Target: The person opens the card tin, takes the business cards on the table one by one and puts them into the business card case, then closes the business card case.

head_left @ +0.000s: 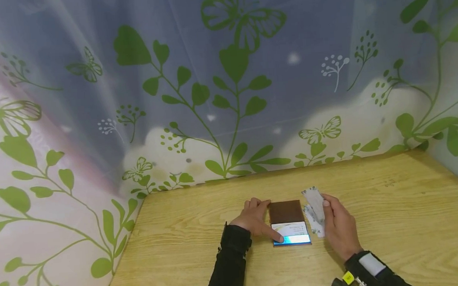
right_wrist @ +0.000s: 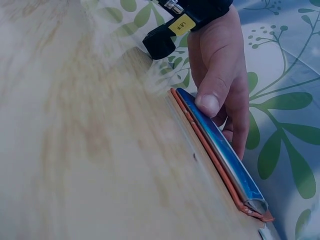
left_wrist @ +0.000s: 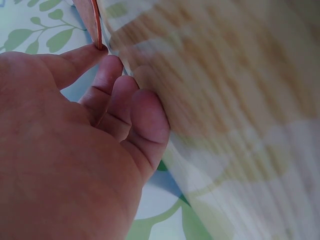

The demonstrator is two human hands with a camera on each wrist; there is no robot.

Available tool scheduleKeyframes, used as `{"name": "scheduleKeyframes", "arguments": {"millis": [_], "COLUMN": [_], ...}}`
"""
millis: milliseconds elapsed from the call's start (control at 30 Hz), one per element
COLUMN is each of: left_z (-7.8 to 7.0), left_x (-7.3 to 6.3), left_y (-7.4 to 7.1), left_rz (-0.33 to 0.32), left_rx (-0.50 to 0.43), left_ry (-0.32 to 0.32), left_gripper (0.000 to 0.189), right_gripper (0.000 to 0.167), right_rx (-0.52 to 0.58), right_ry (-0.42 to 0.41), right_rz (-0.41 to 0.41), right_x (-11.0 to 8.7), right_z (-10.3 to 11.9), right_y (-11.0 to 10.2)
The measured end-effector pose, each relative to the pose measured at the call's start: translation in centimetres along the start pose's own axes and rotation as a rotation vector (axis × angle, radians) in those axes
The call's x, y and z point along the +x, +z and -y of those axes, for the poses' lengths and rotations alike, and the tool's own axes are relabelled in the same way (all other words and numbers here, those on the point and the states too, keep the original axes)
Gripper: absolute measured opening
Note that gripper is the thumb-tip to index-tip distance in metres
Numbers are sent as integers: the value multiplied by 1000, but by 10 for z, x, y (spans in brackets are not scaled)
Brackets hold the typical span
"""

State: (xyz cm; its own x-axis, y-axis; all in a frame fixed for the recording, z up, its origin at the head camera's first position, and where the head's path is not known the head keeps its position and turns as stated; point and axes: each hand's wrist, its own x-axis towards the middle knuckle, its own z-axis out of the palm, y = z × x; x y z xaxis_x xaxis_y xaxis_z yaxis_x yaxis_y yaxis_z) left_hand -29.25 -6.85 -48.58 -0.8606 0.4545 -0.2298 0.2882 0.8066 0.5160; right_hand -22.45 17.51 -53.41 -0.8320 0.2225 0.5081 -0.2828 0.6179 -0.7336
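Note:
A brown card wallet (head_left: 285,211) lies opened on the table, with a white and blue card (head_left: 295,229) in its near half. My left hand (head_left: 253,218) is at its left side. The thumb presses the card's blue strip, seen also in the right wrist view, where the left hand (right_wrist: 221,62) lies over the blue card edge (right_wrist: 220,145). In the left wrist view, one fingertip of this hand (left_wrist: 65,140) touches the wallet's edge (left_wrist: 94,25). Just right of the wallet, my right hand (head_left: 341,227) pinches pale paper slips (head_left: 314,204) with patterned edges.
The wood-grain table (head_left: 179,232) spreads around both hands. Behind it and on the left hangs a curtain (head_left: 227,117) printed with leaves and butterflies. Dark straps with camera gear (head_left: 362,271) sit on the wrists.

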Motion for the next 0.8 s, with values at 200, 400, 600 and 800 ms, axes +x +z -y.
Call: {"name": "scheduleKeyframes", "arguments": {"millis": [200,400,600,800], "left_z": [1,1,1,0], "left_x": [0,1,0,2], "left_y": [0,0,0,0], "left_rz": [3,4,2,-8], "left_rx": [-5,-4,-12,13], "left_ry": [3,11,10,0], "left_gripper": [119,119,118,119], "right_gripper": [28,29,34,40], "right_rx": [13,76,124,174], "right_ry": [34,41,57,95], "right_rz": [45,114,219,315], "right_x": [0,0,0,1], "right_z": [0,-1,-1,-2], "right_y": [2,2,2,4]}}
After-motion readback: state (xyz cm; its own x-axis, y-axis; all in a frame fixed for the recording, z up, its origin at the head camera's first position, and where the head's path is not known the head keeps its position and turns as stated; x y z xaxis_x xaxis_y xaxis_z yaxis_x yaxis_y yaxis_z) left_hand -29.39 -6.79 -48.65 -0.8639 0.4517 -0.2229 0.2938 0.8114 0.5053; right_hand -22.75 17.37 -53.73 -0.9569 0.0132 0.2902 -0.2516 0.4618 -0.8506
